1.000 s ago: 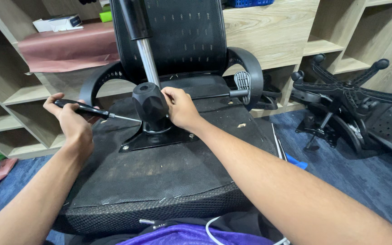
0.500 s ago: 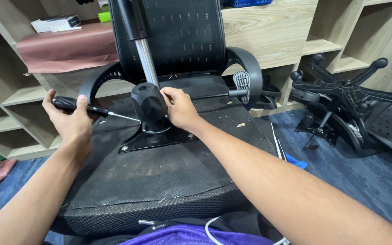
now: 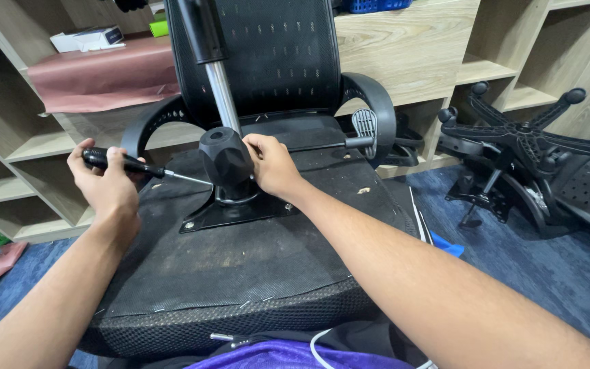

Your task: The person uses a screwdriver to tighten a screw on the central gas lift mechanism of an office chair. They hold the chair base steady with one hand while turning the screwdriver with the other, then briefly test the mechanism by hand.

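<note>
An office chair lies upside down in front of me, its black seat underside (image 3: 240, 273) facing up. A black metal mounting plate (image 3: 240, 212) with a black tilt housing (image 3: 225, 158) sits on it, and a chrome gas cylinder (image 3: 221, 96) rises from the housing. My left hand (image 3: 107, 181) grips a black-handled screwdriver (image 3: 128, 164) whose thin shaft points right, its tip at the housing's left side. My right hand (image 3: 271, 164) rests against the right side of the housing, fingers curled on it. A lever with a grey paddle (image 3: 364, 126) sticks out to the right.
The chair's black backrest (image 3: 268, 55) and curved armrests (image 3: 377, 109) stand behind the seat. A black five-star chair base (image 3: 520, 137) lies on the blue carpet at right. Wooden shelving (image 3: 411, 48) lines the back wall, with pink paper (image 3: 97, 75) and a white box (image 3: 87, 39) on it.
My left hand and the screwdriver rose slightly and stayed at the housing's left side. My right hand kept its place on the housing.
</note>
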